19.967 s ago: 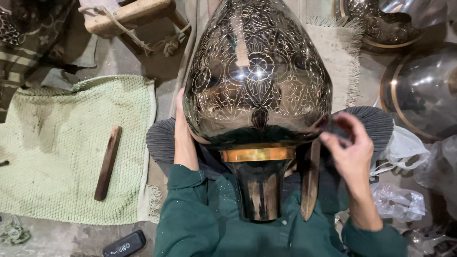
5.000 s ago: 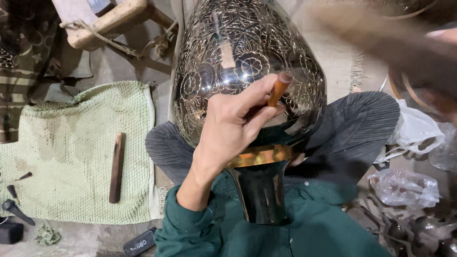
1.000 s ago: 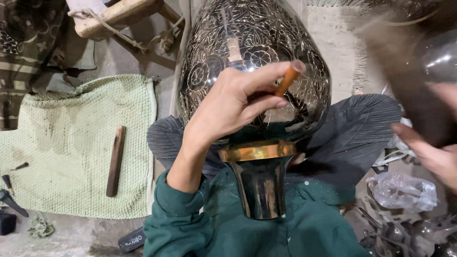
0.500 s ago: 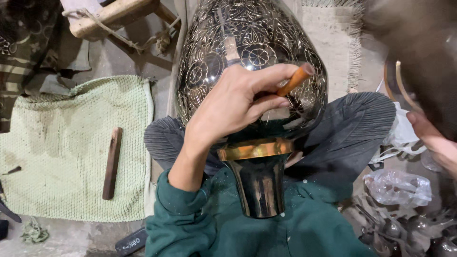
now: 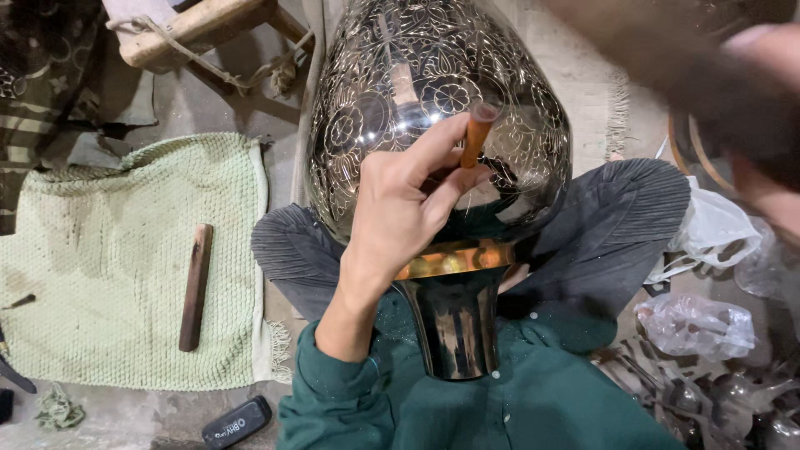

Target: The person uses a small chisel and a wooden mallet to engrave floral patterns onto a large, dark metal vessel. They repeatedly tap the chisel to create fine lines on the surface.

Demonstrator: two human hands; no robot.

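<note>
A large dark metal vase (image 5: 400,75) with fine floral engraving lies across my lap, its gold band (image 5: 467,257) and narrow neck pointing toward me. My left hand (image 5: 400,217) rests on the vase's belly and pinches a short orange-handled chisel (image 5: 477,137), tip against the metal. My right hand (image 5: 771,196) is blurred at the right edge, close to the camera. It seems to grip a dark blurred tool (image 5: 667,58) that sweeps across the upper right corner.
A green woven mat (image 5: 108,275) on the floor at left carries a brown wooden stick (image 5: 196,287). A wooden stool (image 5: 200,25) stands at the top left. Clear plastic bags (image 5: 696,321) and shiny metalware (image 5: 750,400) crowd the right. A small black device (image 5: 236,422) lies by my left elbow.
My left hand has turned the chisel from slanted to nearly upright on the vase. The right hand and its dark tool have swung higher across the upper right.
</note>
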